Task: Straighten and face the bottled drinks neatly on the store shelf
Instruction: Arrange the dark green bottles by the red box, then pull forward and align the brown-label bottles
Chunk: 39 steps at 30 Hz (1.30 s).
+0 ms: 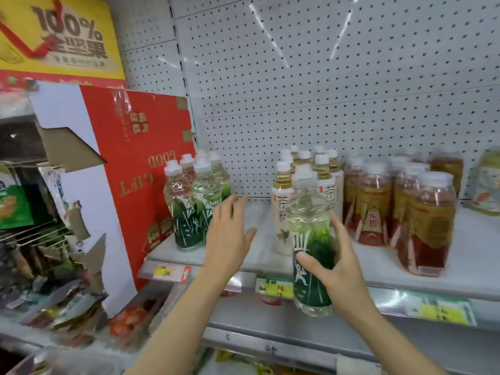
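My right hand (336,262) grips a clear bottle with a green label (311,239), held upright in front of the shelf's front edge. My left hand (230,234) hovers open over the bare shelf (259,255), just right of a cluster of matching green-label bottles (193,204). Behind the held bottle stands a group of white-label tea bottles (284,212). To the right are several squat red-and-gold bottles (422,220), ranked in rows.
A red gift carton (146,163) leans at the shelf's left end beside the green bottles. Price tags (173,272) line the shelf lip. A pale bottle (487,182) stands at far right. Packaged snacks (54,293) hang at the left. Pegboard (324,90) backs the shelf.
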Each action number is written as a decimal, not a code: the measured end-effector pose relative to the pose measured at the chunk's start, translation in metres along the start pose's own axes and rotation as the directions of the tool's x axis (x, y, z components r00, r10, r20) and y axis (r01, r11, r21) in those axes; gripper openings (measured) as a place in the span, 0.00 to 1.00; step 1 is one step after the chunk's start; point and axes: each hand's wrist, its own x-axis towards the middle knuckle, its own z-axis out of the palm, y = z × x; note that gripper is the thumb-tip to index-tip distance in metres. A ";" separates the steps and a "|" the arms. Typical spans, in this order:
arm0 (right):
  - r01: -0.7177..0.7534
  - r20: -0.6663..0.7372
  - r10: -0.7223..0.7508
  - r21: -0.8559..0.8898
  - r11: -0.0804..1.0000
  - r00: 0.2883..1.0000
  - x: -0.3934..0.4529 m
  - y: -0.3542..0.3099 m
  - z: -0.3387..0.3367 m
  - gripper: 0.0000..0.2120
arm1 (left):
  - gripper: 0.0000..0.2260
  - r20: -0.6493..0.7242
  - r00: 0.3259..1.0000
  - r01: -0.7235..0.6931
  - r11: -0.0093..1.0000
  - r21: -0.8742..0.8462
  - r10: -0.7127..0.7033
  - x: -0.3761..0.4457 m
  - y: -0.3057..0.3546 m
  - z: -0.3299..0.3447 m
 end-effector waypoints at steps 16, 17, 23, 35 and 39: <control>0.000 0.044 0.003 -0.065 0.998 0.999 0.100 0.022 0.146 0.37 | 0.32 0.050 0.847 0.530 0.848 0.009 -0.529 0.017 -0.052 0.020; -0.012 0.026 0.014 -0.065 0.998 1.000 0.106 0.028 0.150 0.37 | 0.31 0.048 0.845 0.533 0.846 -0.005 -0.533 0.015 -0.051 0.022; -0.028 -0.043 0.025 -0.088 0.996 0.999 0.135 0.047 0.167 0.38 | 0.33 -0.053 0.840 0.538 0.841 -0.051 -0.540 0.003 -0.051 0.033; 0.006 0.088 0.016 -0.241 0.971 0.996 0.162 0.067 0.177 0.40 | 0.64 -0.076 0.836 0.528 0.834 -0.160 -0.543 -0.002 -0.078 0.051; 0.067 0.027 -0.061 -0.443 0.894 0.998 0.143 0.071 0.170 0.39 | 0.58 -0.065 0.846 0.510 0.840 -0.187 -0.529 -0.010 -0.084 0.049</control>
